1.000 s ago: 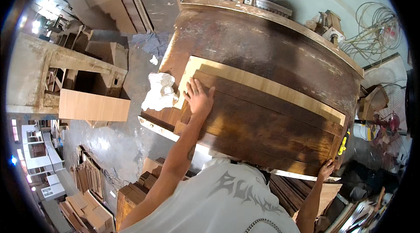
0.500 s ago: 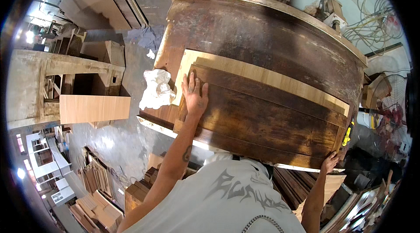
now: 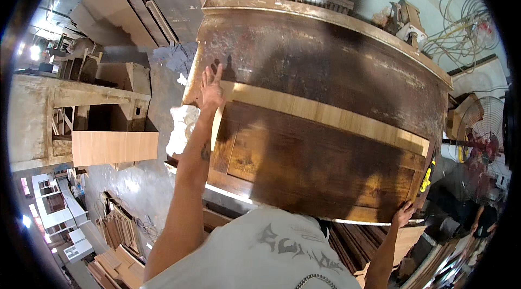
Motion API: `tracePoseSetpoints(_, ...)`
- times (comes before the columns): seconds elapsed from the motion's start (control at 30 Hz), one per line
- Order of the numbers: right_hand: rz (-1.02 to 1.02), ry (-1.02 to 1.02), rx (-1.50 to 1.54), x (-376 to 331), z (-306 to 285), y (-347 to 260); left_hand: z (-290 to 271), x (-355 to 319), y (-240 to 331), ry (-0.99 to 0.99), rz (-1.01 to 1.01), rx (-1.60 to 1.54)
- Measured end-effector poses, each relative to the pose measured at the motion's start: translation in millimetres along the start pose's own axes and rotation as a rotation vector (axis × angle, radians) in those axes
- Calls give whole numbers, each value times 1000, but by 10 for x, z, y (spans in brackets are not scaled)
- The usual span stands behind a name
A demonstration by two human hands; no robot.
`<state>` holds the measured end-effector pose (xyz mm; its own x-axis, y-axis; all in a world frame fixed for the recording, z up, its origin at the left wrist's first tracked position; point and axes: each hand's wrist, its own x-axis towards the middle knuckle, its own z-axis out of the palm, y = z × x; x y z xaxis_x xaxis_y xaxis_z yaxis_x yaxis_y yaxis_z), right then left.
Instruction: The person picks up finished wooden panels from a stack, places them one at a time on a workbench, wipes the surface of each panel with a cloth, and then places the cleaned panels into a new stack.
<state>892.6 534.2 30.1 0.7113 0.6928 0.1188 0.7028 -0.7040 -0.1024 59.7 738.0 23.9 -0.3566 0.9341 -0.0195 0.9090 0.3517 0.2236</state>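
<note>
A dark-stained wooden panel [image 3: 320, 164] with a framed edge lies along the near side of the worktable, over a pale wood board [image 3: 325, 110] whose far strip shows. My left hand [image 3: 211, 89] is open, fingers spread, just beyond the pale board's left end and off the dark panel. Whether it touches the table cannot be told. Beside its wrist lies a crumpled white cloth [image 3: 183, 126], partly hidden by my forearm. At the panel's near right corner, my right hand [image 3: 402, 214] is closed on the edge. A yellow-handled tool [image 3: 426, 178] lies by the panel's right end.
The worn brown worktable [image 3: 304, 50] has a raised far rim with metal cylinders behind it. Dark boards [image 3: 355, 248] are stacked below the near edge. At left stands a wooden frame with a light panel [image 3: 115, 147]; a caged fan [image 3: 482, 126] stands at right.
My left hand has lifted off the dark panel's far left corner and moved left and away, past the pale board's end. My right hand stays at the near right corner.
</note>
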Motion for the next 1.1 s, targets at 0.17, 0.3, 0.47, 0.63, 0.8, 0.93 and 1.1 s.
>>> tracePoseSetpoints(0.17, -89, 103, 47, -22, 42, 128, 2, 539, -16, -284, -47, 356)
tracePoseSetpoints(0.3, -175, 26, -73, 35, 93, 391, 36, 426, -104, -292, 63, 463)
tracePoseSetpoints(0.47, 61, -54, -20, 80, 114, 238, -26, 314, -294, -311, 98, 472)
tracePoseSetpoints(0.63, 101, -115, -74, 58, -16, 42, -212, 8, -330, -390, 51, 339)
tracePoseSetpoints(0.8, 127, -100, -62, 5, 57, 4, -620, -400, 171, -354, -172, -49)
tracePoseSetpoints(0.93, 99, -162, -32, 21, 66, 159, -733, -744, 467, -517, -61, -273)
tracePoseSetpoints(1.1, -47, 25, -205, -188, -134, -37, -649, -836, 610, -540, -91, -392)
